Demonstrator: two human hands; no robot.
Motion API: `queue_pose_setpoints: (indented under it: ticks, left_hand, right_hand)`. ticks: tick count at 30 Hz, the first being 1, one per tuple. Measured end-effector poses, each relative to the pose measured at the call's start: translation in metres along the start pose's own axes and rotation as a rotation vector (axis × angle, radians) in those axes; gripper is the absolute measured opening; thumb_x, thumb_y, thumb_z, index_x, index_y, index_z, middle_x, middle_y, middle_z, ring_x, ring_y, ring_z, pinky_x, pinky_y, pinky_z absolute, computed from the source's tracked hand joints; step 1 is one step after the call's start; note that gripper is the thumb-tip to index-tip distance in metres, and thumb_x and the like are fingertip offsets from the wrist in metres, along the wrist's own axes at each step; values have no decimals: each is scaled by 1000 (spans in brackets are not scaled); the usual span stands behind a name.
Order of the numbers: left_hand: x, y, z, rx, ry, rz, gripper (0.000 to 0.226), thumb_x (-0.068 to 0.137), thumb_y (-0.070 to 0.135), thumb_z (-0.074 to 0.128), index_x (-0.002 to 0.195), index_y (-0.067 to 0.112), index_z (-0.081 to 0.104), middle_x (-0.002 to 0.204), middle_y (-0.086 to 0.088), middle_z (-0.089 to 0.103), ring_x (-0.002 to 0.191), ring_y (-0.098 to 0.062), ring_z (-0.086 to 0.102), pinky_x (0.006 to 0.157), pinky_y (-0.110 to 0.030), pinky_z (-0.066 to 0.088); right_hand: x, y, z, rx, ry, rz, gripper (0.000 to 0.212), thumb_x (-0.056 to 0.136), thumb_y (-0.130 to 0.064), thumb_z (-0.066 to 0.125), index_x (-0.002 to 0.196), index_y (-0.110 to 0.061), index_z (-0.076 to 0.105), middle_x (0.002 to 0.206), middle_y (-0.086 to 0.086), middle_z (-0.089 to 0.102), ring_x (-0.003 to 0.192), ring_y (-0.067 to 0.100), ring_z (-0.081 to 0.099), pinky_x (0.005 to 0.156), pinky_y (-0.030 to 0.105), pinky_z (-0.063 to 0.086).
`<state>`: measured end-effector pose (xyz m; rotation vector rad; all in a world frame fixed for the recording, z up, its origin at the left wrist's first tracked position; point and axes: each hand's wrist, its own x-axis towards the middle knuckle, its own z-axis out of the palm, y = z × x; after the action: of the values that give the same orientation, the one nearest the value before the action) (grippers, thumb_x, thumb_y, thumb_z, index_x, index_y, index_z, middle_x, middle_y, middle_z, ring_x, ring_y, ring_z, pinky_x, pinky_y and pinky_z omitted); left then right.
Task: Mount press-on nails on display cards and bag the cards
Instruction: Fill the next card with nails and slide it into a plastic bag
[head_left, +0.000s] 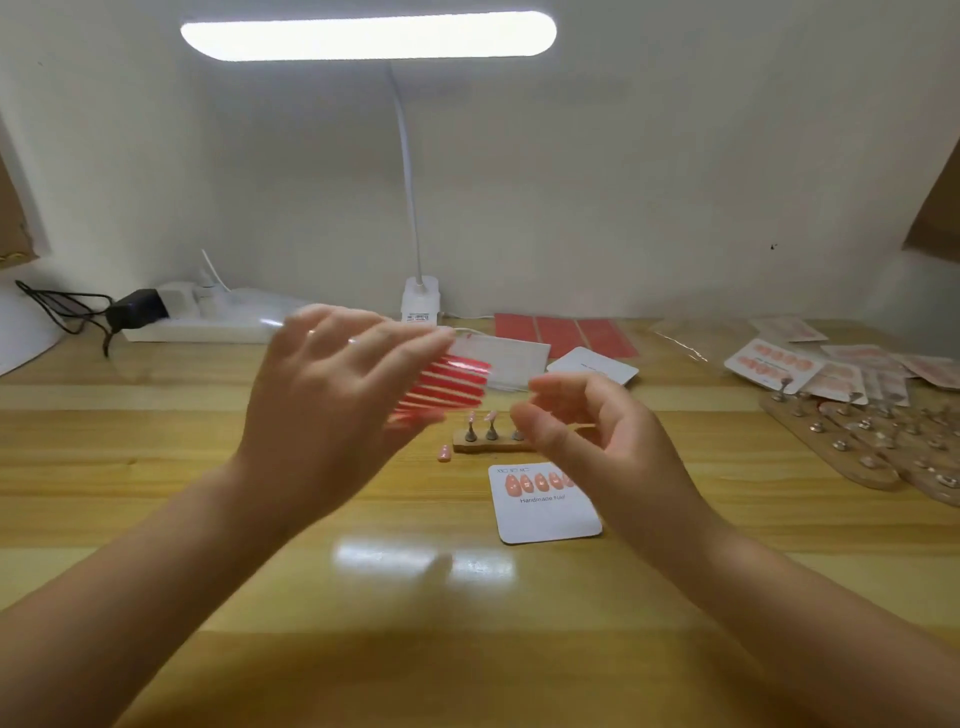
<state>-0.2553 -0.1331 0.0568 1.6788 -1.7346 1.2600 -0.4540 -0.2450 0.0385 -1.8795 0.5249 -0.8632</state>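
My left hand (332, 395) is raised above the table and holds a red sheet of adhesive strips (449, 387), blurred by motion. My right hand (582, 431) hovers just right of the sheet with thumb and forefinger pinched; whether anything is between them I cannot tell. Below it a white display card (550, 514) lies on the wooden table (363, 597) with a row of pink nails (540, 483) along its top. Behind the card a small wooden stand (488, 441) carries nails on pegs, partly hidden by my right hand. One loose pink nail (444, 453) lies left of the stand.
Bagged cards (831, 369) and peg boards (883, 441) lie at the right. Red sheets (566, 332), blank cards (592, 366) and a clip lamp (421, 306) stand at the back. A power strip with an adapter (171, 312) sits at the back left.
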Motion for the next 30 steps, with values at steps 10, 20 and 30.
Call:
queue_pose_setpoints:
  ticks: [10, 20, 30]
  left_hand:
    - [2, 37, -13, -164, -286, -191, 104, 68, 81, 50, 143, 9, 42, 143, -9, 48, 131, -30, 43, 111, -51, 28]
    - [9, 34, -18, -950, -350, -668, 80, 71, 75, 54, 139, 36, 40, 124, 15, 63, 114, -1, 58, 96, -36, 51]
    - [19, 37, -32, -936, -307, -648, 31, 78, 50, 56, 94, 27, 69, 80, 14, 73, 59, -6, 69, 56, -15, 52]
  right_hand:
    - [-2, -11, 2, 370, -87, 109, 22, 78, -34, 67, 90, -18, 74, 88, 4, 75, 83, 18, 72, 71, 22, 56]
    - [0, -17, 1, 423, -48, 73, 26, 75, -32, 66, 92, -12, 69, 86, 3, 74, 83, 17, 71, 76, 23, 57]
    - [-2, -17, -6, -220, 333, -277, 36, 83, -35, 72, 108, -42, 48, 113, -10, 49, 105, 10, 51, 85, 19, 45]
